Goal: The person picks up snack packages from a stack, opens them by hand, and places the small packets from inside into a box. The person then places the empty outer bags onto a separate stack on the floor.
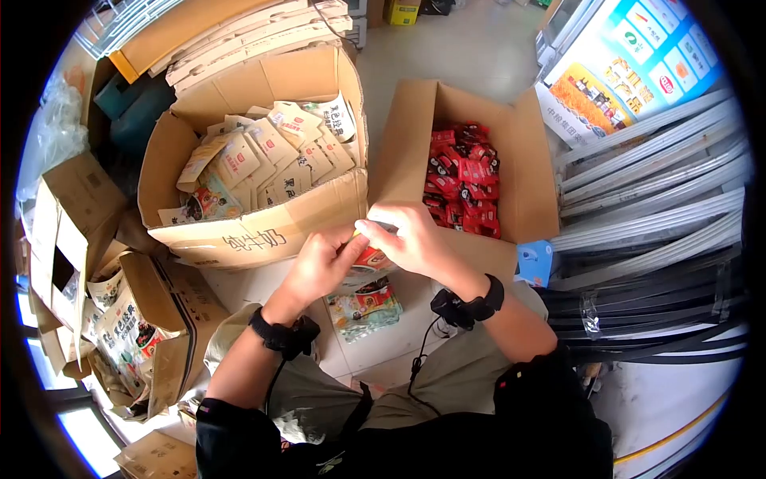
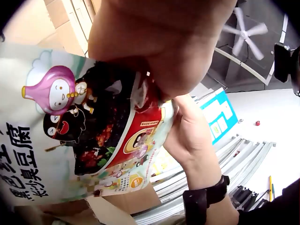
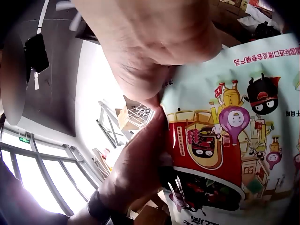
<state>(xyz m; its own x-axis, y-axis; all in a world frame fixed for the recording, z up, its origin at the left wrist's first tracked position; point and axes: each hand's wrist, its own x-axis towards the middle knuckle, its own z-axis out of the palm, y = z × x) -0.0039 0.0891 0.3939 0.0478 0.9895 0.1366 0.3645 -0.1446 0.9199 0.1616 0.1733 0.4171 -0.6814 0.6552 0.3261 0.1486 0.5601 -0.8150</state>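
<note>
Both hands pinch the upper edge of a printed food pouch (image 1: 372, 262), thumbs close together, in front of the body. The left hand (image 1: 313, 265) grips it from the left and the right hand (image 1: 412, 242) from the right. In the left wrist view the pouch (image 2: 105, 129) shows cartoon figures, a dark food picture and black lettering. Its other printed side, pale green and red, fills much of the right wrist view. Below the hands, a green-and-white pouch (image 1: 365, 315) lies flat on the floor between the legs.
A carton (image 1: 259, 237) of beige pouches stands ahead on the left, beside another carton (image 1: 407, 136) with small red packets (image 1: 463, 180). An open box (image 1: 179, 319) of pouches sits at far left. Long white strips (image 1: 654, 191) and black strips (image 1: 662, 319) lie right.
</note>
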